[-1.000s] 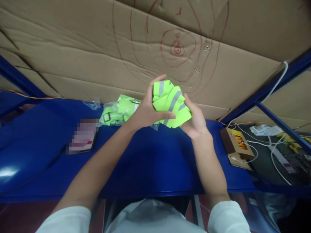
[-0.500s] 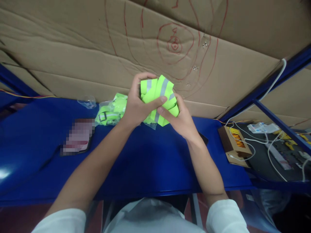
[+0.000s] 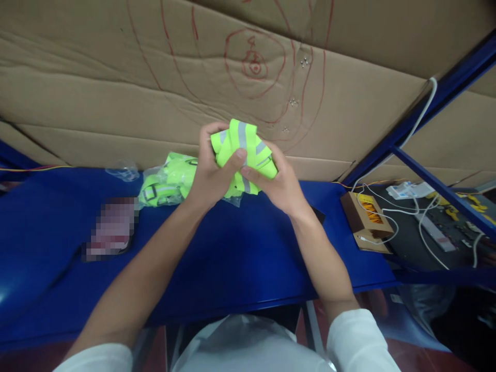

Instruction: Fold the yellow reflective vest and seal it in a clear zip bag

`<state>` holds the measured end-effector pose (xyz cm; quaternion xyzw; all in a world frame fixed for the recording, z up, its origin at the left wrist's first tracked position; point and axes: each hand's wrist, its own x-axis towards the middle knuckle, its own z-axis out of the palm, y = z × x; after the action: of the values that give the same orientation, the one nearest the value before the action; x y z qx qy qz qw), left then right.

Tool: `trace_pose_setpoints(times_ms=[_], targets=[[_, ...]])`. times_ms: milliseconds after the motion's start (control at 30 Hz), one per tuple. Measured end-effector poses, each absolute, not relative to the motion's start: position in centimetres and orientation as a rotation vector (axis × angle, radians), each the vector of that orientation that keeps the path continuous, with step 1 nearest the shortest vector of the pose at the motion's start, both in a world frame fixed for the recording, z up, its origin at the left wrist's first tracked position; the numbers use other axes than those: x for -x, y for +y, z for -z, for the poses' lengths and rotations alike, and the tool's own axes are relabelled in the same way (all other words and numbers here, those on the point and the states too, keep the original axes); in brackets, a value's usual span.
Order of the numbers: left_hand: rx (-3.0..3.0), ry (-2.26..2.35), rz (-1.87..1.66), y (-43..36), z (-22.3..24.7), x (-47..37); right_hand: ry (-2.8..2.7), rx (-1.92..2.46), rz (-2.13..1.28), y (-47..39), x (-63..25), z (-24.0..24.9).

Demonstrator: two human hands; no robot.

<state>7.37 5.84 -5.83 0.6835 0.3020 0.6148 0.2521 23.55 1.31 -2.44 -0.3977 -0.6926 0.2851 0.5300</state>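
Note:
A folded bundle of neon yellow-green reflective strap [image 3: 243, 135] with grey stripes is held up above the table between both hands. My left hand [image 3: 212, 170] grips its left side, thumb pressed on the front. On the lower right, my right hand [image 3: 281, 183] grips it with its thumb close to the left one. The fingers behind the bundle are mostly hidden. Behind my left hand lie more neon straps in clear plastic bags [image 3: 166, 183], with a black buckle [image 3: 150, 192] showing.
On the blue table [image 3: 232, 248] lie a blurred-out phone-like object [image 3: 112, 227] at left and a crumpled clear bag [image 3: 124, 171]. An open cardboard box [image 3: 366, 219] and white cables [image 3: 420, 206] are at right. A cardboard panel [image 3: 96, 93] with red rings stands behind.
The view has shifted slightly, so the scene sits a little differently. The bundle has turned in my hands, its front striped strap now more upright. Both hands still grip it.

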Motion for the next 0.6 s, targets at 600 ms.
trace_pose_setpoints(times_ms=[600], targets=[[-2.829, 1.054, -0.315, 7.7, 14.7, -12.5, -0.732, 1.192, -0.847, 1.3, -40.7, 11.4]])
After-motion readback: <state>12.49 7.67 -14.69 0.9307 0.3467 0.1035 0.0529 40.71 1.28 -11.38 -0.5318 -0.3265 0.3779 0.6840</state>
